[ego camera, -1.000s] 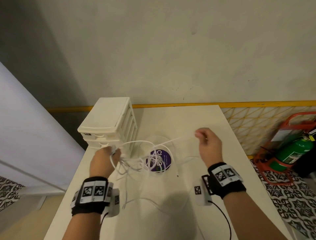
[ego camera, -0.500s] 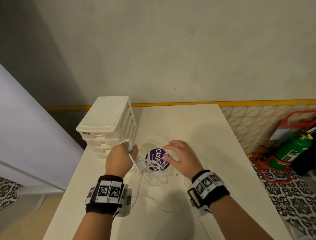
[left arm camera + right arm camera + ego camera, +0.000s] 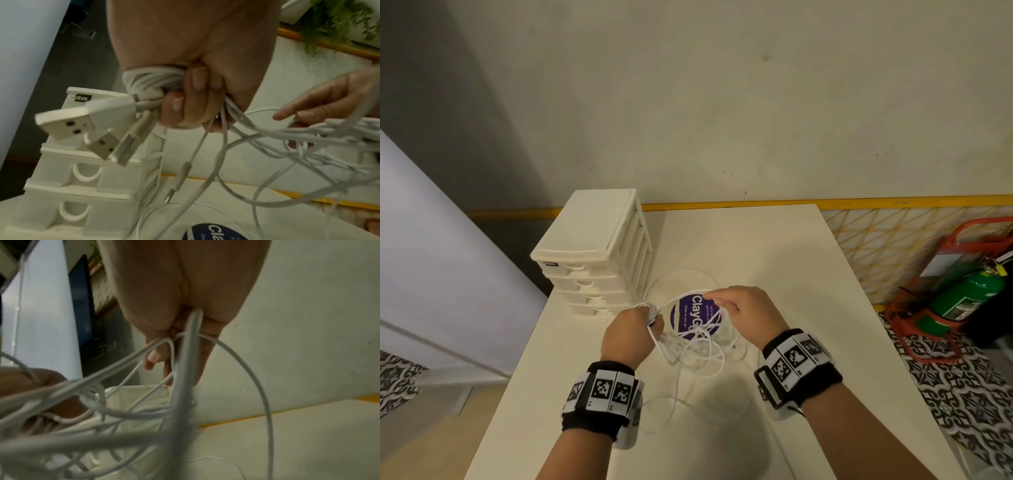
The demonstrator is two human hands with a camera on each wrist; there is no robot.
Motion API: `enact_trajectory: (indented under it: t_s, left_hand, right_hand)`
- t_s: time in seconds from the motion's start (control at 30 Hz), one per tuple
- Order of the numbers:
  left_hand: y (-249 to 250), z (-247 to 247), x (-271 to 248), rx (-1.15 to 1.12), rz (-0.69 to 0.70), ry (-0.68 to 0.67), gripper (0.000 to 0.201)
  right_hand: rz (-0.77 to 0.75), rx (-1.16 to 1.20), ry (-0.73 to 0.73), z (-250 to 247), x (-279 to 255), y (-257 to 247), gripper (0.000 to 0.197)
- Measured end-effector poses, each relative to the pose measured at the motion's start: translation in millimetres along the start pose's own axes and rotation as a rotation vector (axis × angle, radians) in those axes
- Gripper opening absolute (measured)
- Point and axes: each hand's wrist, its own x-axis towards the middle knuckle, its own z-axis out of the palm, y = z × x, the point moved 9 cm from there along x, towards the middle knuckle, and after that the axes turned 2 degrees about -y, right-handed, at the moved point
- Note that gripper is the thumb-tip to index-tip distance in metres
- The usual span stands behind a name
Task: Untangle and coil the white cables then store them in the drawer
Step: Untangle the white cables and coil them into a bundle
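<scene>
Several tangled white cables (image 3: pixel 702 346) hang in loops between my hands over the white table (image 3: pixel 756 253). My left hand (image 3: pixel 633 329) grips a wound bundle of the cables (image 3: pixel 152 79) in its fist, and USB plugs (image 3: pixel 82 120) stick out past the fingers. My right hand (image 3: pixel 743 308) is close beside it, over the tangle, with a cable strand (image 3: pixel 191 337) running out from between its fingers and other loops draped over them. The white drawer unit (image 3: pixel 599 253) stands just left of my left hand with all its drawers shut.
A clear round disc with a purple label (image 3: pixel 690 313) lies on the table under the cables. More cable trails toward the near edge (image 3: pixel 674 404). A green fire extinguisher (image 3: pixel 962 294) in a red stand sits on the floor to the right. A wall is behind the table.
My right hand came back from the far right to the tangle beside my left hand. My left hand shifted right, away from the drawer fronts, still gripping the bundle.
</scene>
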Motion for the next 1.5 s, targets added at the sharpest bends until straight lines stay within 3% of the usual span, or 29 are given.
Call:
enact_trajectory:
  t_s: [0.13, 0.27, 0.37, 0.47, 0.6, 0.67, 0.8, 0.83, 0.87, 0.93, 1.0, 1.07, 1.17, 1.23, 1.33, 1.4, 1.5]
  left_hand:
    - [-2, -3, 5, -0.057, -0.037, 0.022, 0.025]
    - [-18, -16, 11, -0.065, -0.083, 0.039, 0.027]
    - [-48, -28, 8, -0.106, -0.16, 0.077, 0.032]
    - [-61, -34, 6, -0.138, -0.165, 0.1, 0.034]
    - [-58, -45, 8, -0.206, -0.155, 0.138, 0.038]
    - [-53, -49, 6, -0.237, -0.155, 0.153, 0.039]
    - [-26, -34, 0, -0.27, -0.056, 0.07, 0.035]
    - [-18, -26, -2, -0.289, -0.025, 0.031, 0.034]
    - [-13, -18, -2, -0.307, -0.002, 0.003, 0.034]
    - [-4, -5, -3, -0.337, 0.002, -0.038, 0.034]
    - [4, 5, -5, -0.36, 0.006, -0.091, 0.036]
    - [8, 12, -7, -0.372, 0.014, -0.158, 0.035]
    - [-6, 13, -9, -0.323, -0.028, -0.211, 0.034]
    - [-24, 11, -9, -0.267, -0.064, -0.225, 0.031]
    - [-47, 10, -14, -0.218, -0.135, -0.264, 0.035]
    - [-51, 9, -17, -0.23, -0.156, -0.266, 0.043]
    - [-44, 15, -18, -0.228, -0.145, -0.295, 0.035]
  right_hand:
    - [-0.089, -0.17, 0.129, -11, -2, -7, 0.038]
    - [-0.217, -0.167, 0.355, -30, -18, -12, 0.027]
    - [-0.115, -0.049, 0.563, -61, -29, 9, 0.017]
    - [-0.045, -0.049, 0.559, -65, -30, 27, 0.024]
    - [0.179, 0.05, 0.554, -55, -31, 59, 0.014]
    - [0.254, 0.077, 0.498, -49, -30, 74, 0.016]
    - [0.414, -0.024, -0.002, -6, -23, 102, 0.02]
    - [0.381, -0.026, 0.019, -6, -23, 98, 0.02]
    - [0.295, 0.016, 0.133, -15, -23, 85, 0.018]
    - [0.063, 0.137, 0.285, -22, -25, 43, 0.018]
    - [-0.087, 0.255, 0.149, -1, -25, 4, 0.016]
    - [-0.111, 0.234, -0.064, 31, -25, -17, 0.019]
    - [0.008, -0.029, -0.373, 75, -29, -3, 0.027]
    - [0.117, -0.241, -0.477, 85, -34, 23, 0.034]
    - [0.247, -0.33, -0.466, 80, -38, 54, 0.068]
    - [0.298, -0.26, -0.425, 76, -37, 66, 0.073]
    - [0.32, -0.219, -0.429, 81, -37, 68, 0.067]
